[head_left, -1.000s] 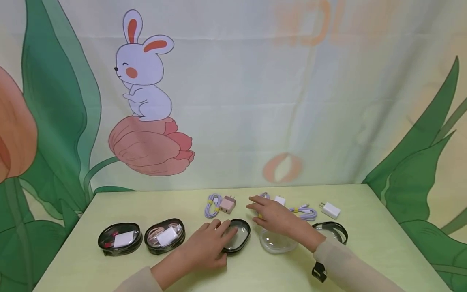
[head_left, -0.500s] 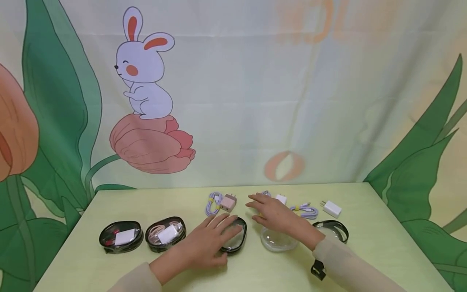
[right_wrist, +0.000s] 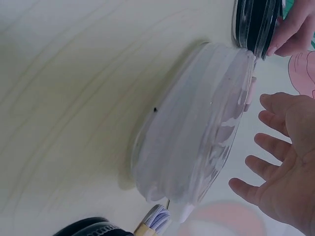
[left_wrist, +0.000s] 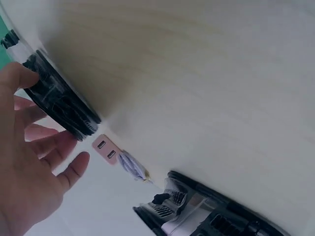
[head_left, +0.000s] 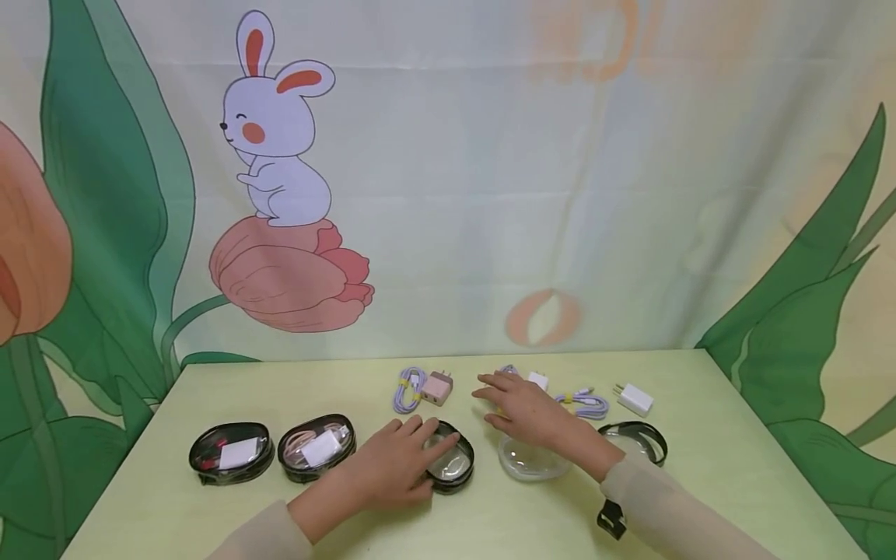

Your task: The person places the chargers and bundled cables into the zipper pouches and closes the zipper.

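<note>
My left hand (head_left: 395, 467) rests on a clear pouch with a black rim (head_left: 450, 467), its index finger lying across the top. In the left wrist view the thumb touches that pouch's side, with the other fingers spread. My right hand (head_left: 525, 408) is held above a clear pouch with a whitish rim (head_left: 532, 460), fingers extended and holding nothing. In the right wrist view a gap shows between them. Beyond the right hand are a white charger plug (head_left: 537, 380) and a coiled purple cable (head_left: 509, 369), partly hidden by the fingers.
At left lie two black-rimmed pouches, one (head_left: 231, 453) with a white charger and red item, another (head_left: 317, 448) with a pink cable. Toward the back are a purple cable (head_left: 409, 390), pink charger (head_left: 437, 387), another purple cable (head_left: 584, 405) and white charger (head_left: 634, 399). Another black-rimmed pouch (head_left: 640, 439) is at right.
The black-rimmed pouch under my left hand has shifted slightly left and nearer, and more of its front side shows. My right hand has barely moved.
</note>
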Demonstrator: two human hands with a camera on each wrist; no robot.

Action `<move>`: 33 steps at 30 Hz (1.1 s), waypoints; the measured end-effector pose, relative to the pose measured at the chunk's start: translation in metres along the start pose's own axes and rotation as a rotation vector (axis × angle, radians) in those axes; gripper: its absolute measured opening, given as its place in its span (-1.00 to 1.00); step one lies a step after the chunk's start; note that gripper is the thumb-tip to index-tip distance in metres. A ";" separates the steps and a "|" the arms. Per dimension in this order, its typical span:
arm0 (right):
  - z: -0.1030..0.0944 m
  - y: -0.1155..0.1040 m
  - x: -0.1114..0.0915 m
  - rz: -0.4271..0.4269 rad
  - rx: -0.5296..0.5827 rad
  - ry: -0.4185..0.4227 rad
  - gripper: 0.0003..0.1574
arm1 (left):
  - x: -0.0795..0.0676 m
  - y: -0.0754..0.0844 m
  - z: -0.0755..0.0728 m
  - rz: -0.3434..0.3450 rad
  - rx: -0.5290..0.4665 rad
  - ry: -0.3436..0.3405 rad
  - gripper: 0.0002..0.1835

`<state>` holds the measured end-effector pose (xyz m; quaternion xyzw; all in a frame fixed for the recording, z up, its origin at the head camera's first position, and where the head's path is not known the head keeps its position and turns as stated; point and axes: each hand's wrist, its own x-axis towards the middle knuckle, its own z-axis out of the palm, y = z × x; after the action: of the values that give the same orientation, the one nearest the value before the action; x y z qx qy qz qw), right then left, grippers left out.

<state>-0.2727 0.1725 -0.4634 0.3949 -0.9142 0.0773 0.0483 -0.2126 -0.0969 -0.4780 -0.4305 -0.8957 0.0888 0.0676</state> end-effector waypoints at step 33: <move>0.020 -0.021 0.109 -0.037 0.315 -0.123 -0.50 | -0.005 0.010 -0.004 -0.153 -0.083 -0.084 -0.29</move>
<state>-0.3318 0.0768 -0.4647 0.4184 -0.8845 0.1945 -0.0687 -0.2009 -0.0948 -0.4761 -0.3593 -0.9308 0.0644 0.0188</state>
